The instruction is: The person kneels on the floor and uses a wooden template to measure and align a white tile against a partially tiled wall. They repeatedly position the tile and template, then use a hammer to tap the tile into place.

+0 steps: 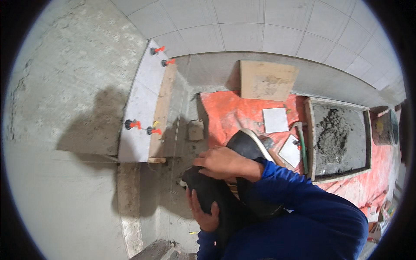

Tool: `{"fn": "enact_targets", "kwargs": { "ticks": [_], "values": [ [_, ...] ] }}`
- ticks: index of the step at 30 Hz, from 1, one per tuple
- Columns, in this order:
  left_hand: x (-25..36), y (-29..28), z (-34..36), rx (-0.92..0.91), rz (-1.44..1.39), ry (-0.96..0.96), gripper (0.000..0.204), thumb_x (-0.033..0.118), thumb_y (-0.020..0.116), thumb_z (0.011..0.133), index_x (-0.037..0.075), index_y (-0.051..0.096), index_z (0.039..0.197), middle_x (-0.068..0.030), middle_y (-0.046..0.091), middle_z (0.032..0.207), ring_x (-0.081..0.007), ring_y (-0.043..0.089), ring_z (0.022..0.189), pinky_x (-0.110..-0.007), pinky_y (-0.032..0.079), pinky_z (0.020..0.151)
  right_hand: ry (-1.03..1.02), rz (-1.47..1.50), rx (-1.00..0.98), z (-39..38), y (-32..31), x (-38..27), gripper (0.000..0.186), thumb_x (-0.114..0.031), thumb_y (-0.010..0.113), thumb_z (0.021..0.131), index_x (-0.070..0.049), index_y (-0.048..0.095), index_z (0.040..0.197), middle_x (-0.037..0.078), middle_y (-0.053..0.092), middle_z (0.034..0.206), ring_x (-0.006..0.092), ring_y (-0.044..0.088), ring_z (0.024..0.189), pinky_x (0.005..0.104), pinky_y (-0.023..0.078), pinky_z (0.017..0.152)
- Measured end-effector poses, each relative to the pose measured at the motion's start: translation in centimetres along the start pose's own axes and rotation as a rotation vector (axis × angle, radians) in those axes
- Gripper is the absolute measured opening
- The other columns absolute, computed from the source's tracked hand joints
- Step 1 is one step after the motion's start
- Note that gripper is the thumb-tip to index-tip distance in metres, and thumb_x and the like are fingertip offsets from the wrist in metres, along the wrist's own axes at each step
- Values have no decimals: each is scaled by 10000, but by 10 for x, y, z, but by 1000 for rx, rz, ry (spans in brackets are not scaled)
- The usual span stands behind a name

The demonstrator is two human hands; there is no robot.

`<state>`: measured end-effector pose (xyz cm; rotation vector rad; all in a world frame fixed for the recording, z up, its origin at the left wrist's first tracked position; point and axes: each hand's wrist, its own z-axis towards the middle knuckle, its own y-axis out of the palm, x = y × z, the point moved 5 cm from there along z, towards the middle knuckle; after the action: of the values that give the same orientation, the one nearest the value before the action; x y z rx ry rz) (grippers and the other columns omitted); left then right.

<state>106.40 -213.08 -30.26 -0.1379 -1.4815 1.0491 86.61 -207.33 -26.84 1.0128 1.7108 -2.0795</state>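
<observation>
My left hand [203, 214] cups the side of my black trouser leg [216, 195], its thumb on one side and its fingers on the other. Above it, my right hand [223, 163] lies across the upper end of the same leg, fingers bent down onto the dark cloth. The undersides of both hands are hidden. Beyond my right wrist shows a black shoe [247, 145] with a white sole. To the left stands a boxed ledge faced with white tiles [139, 97], with black and red tile-levelling clips [132, 125] along its joints.
A tray of grey mortar [316, 145] sits on a red sheet [225, 110] at right, beside a green-handled hammer [303, 151]. Loose white tiles [275, 120], a wooden board [268, 80] and a bucket [385, 128] are around it. A thin string [177, 138] hangs near the ledge.
</observation>
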Motion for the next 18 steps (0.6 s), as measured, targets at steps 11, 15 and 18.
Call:
{"fn": "enact_targets", "kwargs": {
  "ticks": [11, 15, 18],
  "values": [
    [3, -2, 3, -12, -14, -1, 738, 281, 676, 816, 16, 349, 1423, -280, 299, 1474, -442, 345, 1335, -495, 313, 1078, 29, 37, 15, 0, -3, -1, 262, -232, 605, 857, -75, 620, 1067, 120, 640, 1022, 339, 628, 969, 449, 502, 830],
    [2, -4, 2, -27, 7, -20, 733, 258, 683, 806, 18, 357, 1418, -280, 296, 1475, -438, 351, 1331, -490, 316, 1077, 34, 33, 15, -1, -3, -1, 278, -250, 603, 862, -83, 622, 1083, 113, 641, 1009, 331, 630, 958, 447, 498, 822],
    [3, -5, 2, -32, 8, -28, 735, 246, 689, 797, 14, 363, 1414, -269, 291, 1480, -443, 348, 1332, -484, 313, 1081, 11, -4, 19, 0, -2, -1, 298, -256, 611, 859, -86, 619, 1104, 111, 646, 981, 330, 637, 915, 439, 499, 800]
  ]
}}
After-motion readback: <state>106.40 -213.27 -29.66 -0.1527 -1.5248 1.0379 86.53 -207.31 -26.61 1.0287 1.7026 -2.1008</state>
